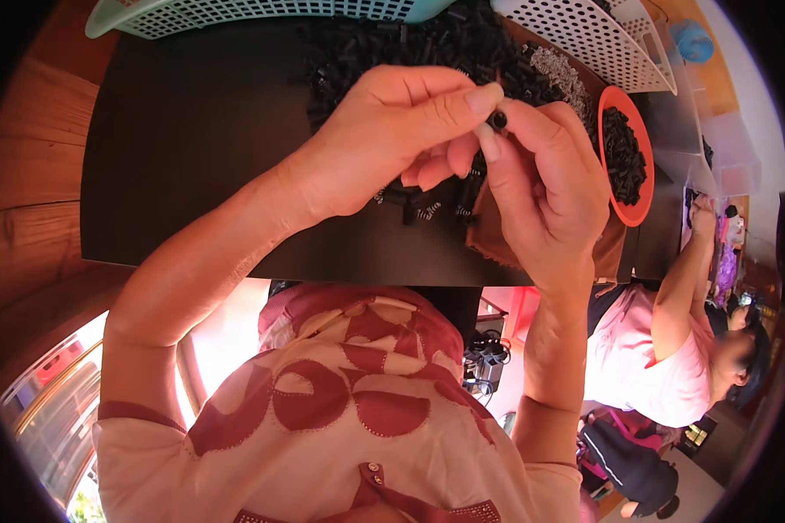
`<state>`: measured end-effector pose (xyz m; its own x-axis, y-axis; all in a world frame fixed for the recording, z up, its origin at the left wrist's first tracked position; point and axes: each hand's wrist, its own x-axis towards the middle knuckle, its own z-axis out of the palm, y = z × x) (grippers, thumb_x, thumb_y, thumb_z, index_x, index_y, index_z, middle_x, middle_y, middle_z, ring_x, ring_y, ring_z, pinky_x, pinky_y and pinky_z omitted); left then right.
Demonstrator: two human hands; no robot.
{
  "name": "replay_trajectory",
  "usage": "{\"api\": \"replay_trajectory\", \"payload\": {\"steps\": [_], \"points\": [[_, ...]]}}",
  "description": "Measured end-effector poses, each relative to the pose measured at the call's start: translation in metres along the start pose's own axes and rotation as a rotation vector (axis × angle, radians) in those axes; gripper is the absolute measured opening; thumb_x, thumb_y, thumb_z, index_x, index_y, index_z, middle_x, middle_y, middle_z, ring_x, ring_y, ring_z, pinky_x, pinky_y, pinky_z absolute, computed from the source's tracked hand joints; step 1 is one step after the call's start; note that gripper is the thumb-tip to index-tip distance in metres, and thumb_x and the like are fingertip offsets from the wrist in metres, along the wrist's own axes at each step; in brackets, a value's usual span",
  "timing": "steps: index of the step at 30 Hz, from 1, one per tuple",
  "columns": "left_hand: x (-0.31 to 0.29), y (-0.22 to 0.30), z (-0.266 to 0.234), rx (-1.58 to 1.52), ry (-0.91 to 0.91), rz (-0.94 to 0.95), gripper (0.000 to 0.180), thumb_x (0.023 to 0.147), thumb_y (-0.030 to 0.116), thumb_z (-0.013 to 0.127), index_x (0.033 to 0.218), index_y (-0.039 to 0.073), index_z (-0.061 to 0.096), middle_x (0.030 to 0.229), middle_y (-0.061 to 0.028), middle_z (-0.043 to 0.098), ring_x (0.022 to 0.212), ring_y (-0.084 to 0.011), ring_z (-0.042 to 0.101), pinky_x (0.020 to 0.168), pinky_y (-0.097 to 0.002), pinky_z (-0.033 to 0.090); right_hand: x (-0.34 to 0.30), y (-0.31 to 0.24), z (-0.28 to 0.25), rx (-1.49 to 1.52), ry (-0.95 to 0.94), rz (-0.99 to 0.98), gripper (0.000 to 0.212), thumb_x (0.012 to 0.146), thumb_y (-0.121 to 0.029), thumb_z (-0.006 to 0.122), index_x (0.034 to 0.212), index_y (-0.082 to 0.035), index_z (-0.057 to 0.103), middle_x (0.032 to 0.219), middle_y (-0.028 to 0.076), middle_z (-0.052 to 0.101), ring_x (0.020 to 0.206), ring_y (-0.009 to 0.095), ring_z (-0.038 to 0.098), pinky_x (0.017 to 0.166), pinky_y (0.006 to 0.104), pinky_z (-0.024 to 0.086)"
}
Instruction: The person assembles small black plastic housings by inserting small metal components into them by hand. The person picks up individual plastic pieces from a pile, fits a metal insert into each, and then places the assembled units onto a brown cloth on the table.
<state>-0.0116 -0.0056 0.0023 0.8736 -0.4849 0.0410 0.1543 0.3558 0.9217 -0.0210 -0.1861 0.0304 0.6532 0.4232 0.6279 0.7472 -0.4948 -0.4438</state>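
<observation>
Above the dark table [183,166], my two hands meet fingertip to fingertip. Between them is a small black tube [498,119], its round open end showing. My left hand [410,126] pinches it with thumb and forefinger, its other fingers curled beneath. On the other side, my right hand [549,174] grips it between thumb and index finger. A heap of black tube-like parts [358,61] lies behind my hands. Several small metal springs [427,211] are scattered below my left fingers, among more black pieces. What is inside the pinched part is hidden.
An orange bowl [645,196] of black pieces stands at the right. Beside the heap lie small clear or silvery pieces [558,70]. A green basket [183,17] and a white perforated basket [593,44] line the back. Brown cloth [497,235] is under my right hand. Other people [654,357] sit at right.
</observation>
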Motion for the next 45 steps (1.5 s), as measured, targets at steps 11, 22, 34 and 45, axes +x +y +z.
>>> {"api": "replay_trajectory", "payload": {"steps": [11,22,34,45], "points": [[0.014,0.003,-0.022,-0.521,0.078,0.001,0.031,0.102,0.027,0.049,0.092,0.002,0.064,0.066,-0.0048,0.056,0.051,-0.0136,0.046,0.047,-0.0245,0.036,-0.01,-0.099,-0.073,0.419,-0.157,-0.224,0.069,0.081,-0.005,0.071,0.141,-0.022,0.042,0.09,0.011,0.059,0.06,0.022,0.05,0.048,0.037,0.039],[0.003,0.016,-0.034,-0.441,0.169,0.153,0.034,0.103,0.032,0.045,0.089,0.005,0.06,0.065,-0.0044,0.053,0.047,-0.0144,0.044,0.045,-0.0256,0.034,0.006,-0.001,-0.019,-0.024,-0.34,-0.025,0.025,0.085,0.004,0.058,0.109,-0.002,0.063,0.085,0.012,0.056,0.071,0.028,0.056,0.065,0.0351,0.047],[0.005,0.009,-0.046,-0.516,0.259,0.078,0.034,0.102,0.032,0.047,0.088,0.005,0.061,0.065,-0.0032,0.053,0.049,-0.0145,0.044,0.047,-0.026,0.034,0.016,0.059,0.013,-0.182,-0.448,0.027,0.022,0.081,0.0,0.06,0.101,-0.007,0.062,0.09,0.01,0.057,0.078,0.033,0.061,0.066,0.0416,0.05],[0.008,0.01,-0.041,-0.527,0.198,0.051,0.034,0.103,0.032,0.045,0.09,0.005,0.061,0.065,-0.0029,0.054,0.049,-0.0139,0.044,0.048,-0.0254,0.035,0.032,0.092,0.014,-0.387,-0.441,-0.054,0.019,0.084,0.0,0.062,0.102,-0.004,0.064,0.085,0.01,0.055,0.078,0.029,0.06,0.067,0.0368,0.047]]}}
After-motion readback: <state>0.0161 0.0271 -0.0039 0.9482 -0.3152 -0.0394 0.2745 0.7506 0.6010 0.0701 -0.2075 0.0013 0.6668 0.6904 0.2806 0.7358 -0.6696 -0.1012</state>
